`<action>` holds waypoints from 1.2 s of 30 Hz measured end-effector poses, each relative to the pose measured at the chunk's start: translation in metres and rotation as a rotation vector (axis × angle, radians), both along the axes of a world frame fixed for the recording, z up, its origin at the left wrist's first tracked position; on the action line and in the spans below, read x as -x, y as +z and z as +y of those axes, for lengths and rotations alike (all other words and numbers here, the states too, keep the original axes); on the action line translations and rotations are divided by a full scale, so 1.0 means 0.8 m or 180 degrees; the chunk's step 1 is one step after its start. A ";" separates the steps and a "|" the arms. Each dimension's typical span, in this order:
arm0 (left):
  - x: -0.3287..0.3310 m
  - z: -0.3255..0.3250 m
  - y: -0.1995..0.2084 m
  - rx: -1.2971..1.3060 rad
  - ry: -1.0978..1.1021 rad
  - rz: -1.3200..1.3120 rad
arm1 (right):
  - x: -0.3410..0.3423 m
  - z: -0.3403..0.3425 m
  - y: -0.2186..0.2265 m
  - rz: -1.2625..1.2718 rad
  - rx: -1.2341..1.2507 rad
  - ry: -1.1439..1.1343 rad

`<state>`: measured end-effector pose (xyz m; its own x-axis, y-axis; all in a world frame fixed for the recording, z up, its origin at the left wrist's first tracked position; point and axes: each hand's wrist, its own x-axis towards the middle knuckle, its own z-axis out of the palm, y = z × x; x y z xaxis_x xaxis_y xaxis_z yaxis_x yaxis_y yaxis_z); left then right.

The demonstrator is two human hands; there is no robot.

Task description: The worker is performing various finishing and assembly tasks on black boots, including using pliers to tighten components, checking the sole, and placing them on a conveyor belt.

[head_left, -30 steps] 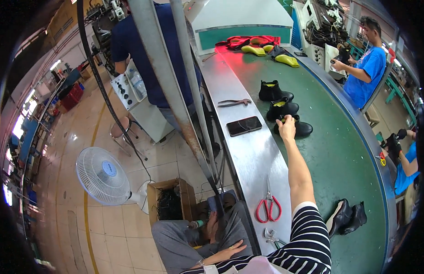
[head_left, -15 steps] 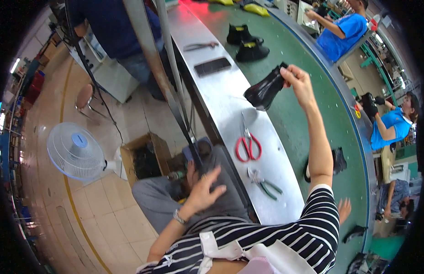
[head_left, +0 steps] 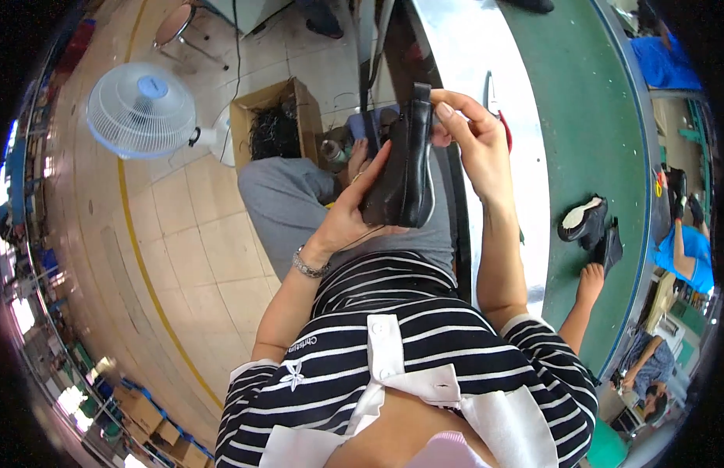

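Observation:
A black ankle boot (head_left: pixel 409 171) is held up over my lap, its top with a pull tab pointing away from me. My left hand (head_left: pixel 350 210) is closed round its lower part from the left and below. At the boot's upper edge, the thumb and fingers of my right hand (head_left: pixel 480 140) are closed on the collar; some fingertips are hidden behind it. Just past my right hand, a red-handled tool (head_left: pixel 505 131) lies on the metal bench strip (head_left: pixel 526 101), partly covered by the hand.
Right of the metal strip runs a green work surface (head_left: pixel 534 35). Black shoes (head_left: pixel 584 222) stand on it, and another person's hand (head_left: pixel 590 282) touches one. At left are a white fan (head_left: pixel 140 109), a cardboard box (head_left: pixel 306 117) of dark material and a stool (head_left: pixel 175 23).
The boot has come from over the green surface back to my lap. My left hand, empty before, now grips it as well. The view has shifted downward.

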<state>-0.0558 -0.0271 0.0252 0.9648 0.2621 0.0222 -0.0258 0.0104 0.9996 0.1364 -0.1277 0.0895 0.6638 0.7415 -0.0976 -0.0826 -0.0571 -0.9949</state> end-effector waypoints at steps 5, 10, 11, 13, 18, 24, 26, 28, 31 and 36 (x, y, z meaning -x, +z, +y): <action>0.076 0.007 0.005 0.0128 0.0913 0.0342 | 0.016 -0.075 -0.066 -0.2029 0.1216 -0.0274; 0.148 0.044 -0.016 0.1530 0.1703 0.1096 | 0.020 -0.222 -0.137 -0.2754 0.3223 -0.0417; 0.155 0.048 -0.019 0.1833 0.1874 0.1061 | 0.028 -0.231 -0.132 -0.2745 0.3389 -0.0269; 0.143 0.056 -0.004 0.2103 0.1795 0.1091 | 0.035 -0.240 -0.135 -0.2733 0.3448 -0.0212; 0.092 0.054 0.033 0.1720 0.1462 0.1611 | 0.029 -0.255 -0.164 -0.1582 0.2961 -0.0464; 0.052 0.056 0.031 0.1157 0.1176 0.1173 | 0.066 -0.141 -0.041 0.0589 0.1403 0.0166; 0.043 0.057 0.027 0.0855 0.1223 0.1025 | 0.071 -0.101 -0.018 0.0678 0.1269 0.0705; 0.042 0.058 0.018 0.0958 0.1359 0.0956 | 0.077 -0.064 0.002 0.0793 0.1172 0.0917; 0.047 0.060 0.004 0.1102 0.1569 0.0820 | 0.079 -0.026 0.020 0.0902 0.1061 0.1323; 0.043 0.086 0.026 0.0471 0.1066 0.1643 | 0.075 0.018 0.035 0.1232 0.1068 0.1849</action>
<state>-0.0900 0.0420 0.0456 0.7067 0.5164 -0.4837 0.4334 0.2244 0.8728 0.0767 -0.1134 0.1174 0.0501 0.8501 -0.5243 -0.2854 -0.4909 -0.8232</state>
